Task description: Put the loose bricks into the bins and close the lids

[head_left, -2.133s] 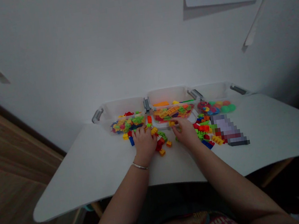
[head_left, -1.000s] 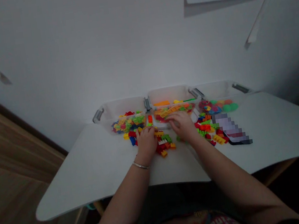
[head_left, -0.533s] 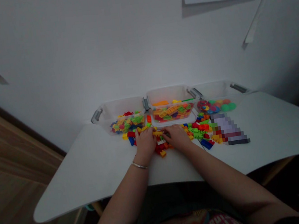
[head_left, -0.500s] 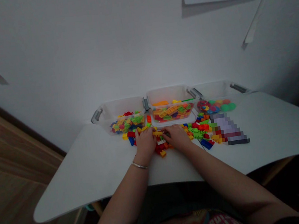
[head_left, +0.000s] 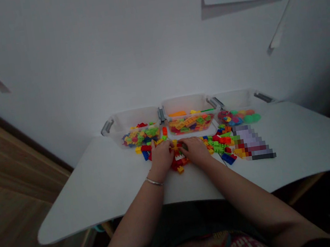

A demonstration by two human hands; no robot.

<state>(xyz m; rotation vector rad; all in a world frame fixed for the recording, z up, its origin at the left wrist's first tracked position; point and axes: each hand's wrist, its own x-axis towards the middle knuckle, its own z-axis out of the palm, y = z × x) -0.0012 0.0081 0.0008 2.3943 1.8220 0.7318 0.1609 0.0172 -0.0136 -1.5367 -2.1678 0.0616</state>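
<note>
Both my hands meet over a small cluster of joined bricks (head_left: 178, 159) in red, yellow and orange on the white table (head_left: 106, 189). My left hand (head_left: 161, 158), with a thin bracelet at the wrist, has its fingers curled on the cluster's left side. On the right side, my right hand (head_left: 196, 151) is closed round the same cluster. A yellow piece (head_left: 174, 143) shows between the fingertips of the two hands. Loose bricks (head_left: 221, 145) lie scattered to the right of my right hand.
Three clear plastic bins stand along the wall: the left bin (head_left: 135, 121) and middle bin (head_left: 187, 106) hold mixed bricks, the right bin (head_left: 241, 100) holds round coloured pieces. A blurred flat object (head_left: 256, 146) lies right of the loose bricks. Wooden floor lies left of the table.
My right hand came back from the middle bin to the brick cluster and closed on it beside my left hand. The left hand stayed in place.
</note>
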